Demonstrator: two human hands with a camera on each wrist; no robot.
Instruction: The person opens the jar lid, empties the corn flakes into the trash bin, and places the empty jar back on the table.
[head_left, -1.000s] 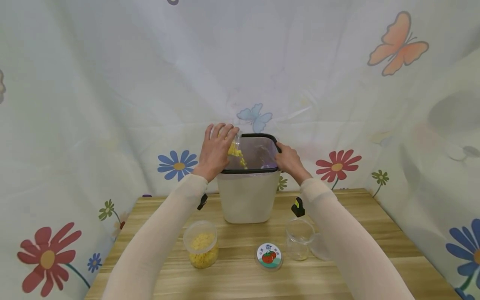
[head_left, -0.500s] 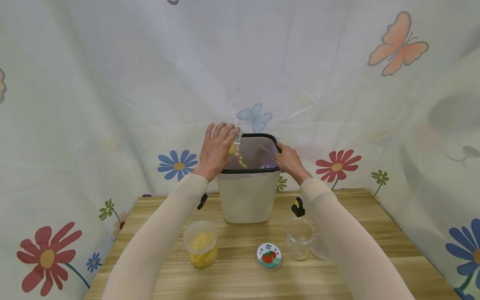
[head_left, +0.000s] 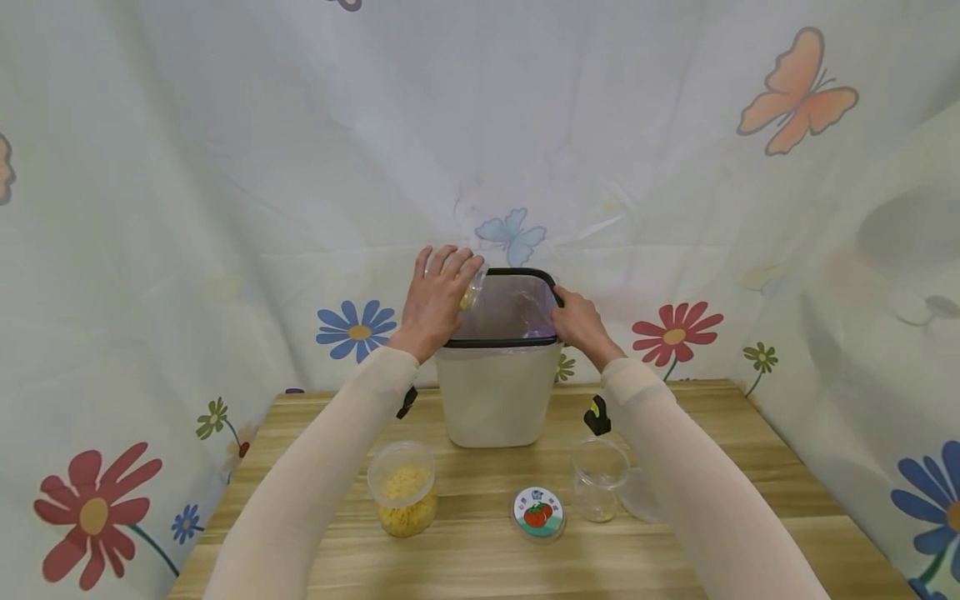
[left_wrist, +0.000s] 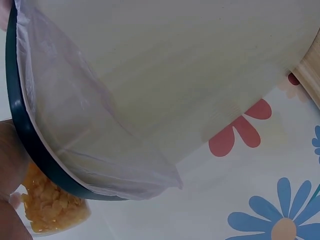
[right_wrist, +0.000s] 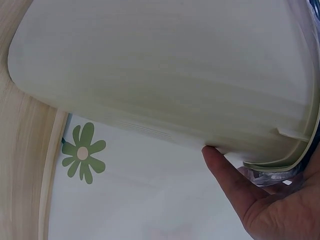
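Note:
My left hand point(head_left: 437, 300) grips a clear plastic cup point(head_left: 476, 287), tipped over the left side of the bin's opening. Yellow flakes point(left_wrist: 55, 205) show inside the cup in the left wrist view, beside the rim. The cream trash bin point(head_left: 495, 396) stands upright on the table, with a dark rim and a thin translucent bag lining it. On its right side my right hand point(head_left: 581, 321) holds the rim. In the right wrist view, the thumb point(right_wrist: 225, 170) lies along the bin's outer wall. Most of the cup is hidden behind my left fingers.
A clear jar point(head_left: 405, 500) partly full of yellow pieces stands at front left of the wooden table point(head_left: 465, 567). A round lid with a tomato print point(head_left: 537, 512) lies mid-front. Right of it are a clear jar point(head_left: 597, 492) and a pale lid point(head_left: 641, 496). A printed curtain point(head_left: 480, 125) hangs behind.
Yellow flakes were falling from the cup into the bin earlier; now no falling stream shows. The cup is tipped slightly further right. My right hand has stayed on the rim.

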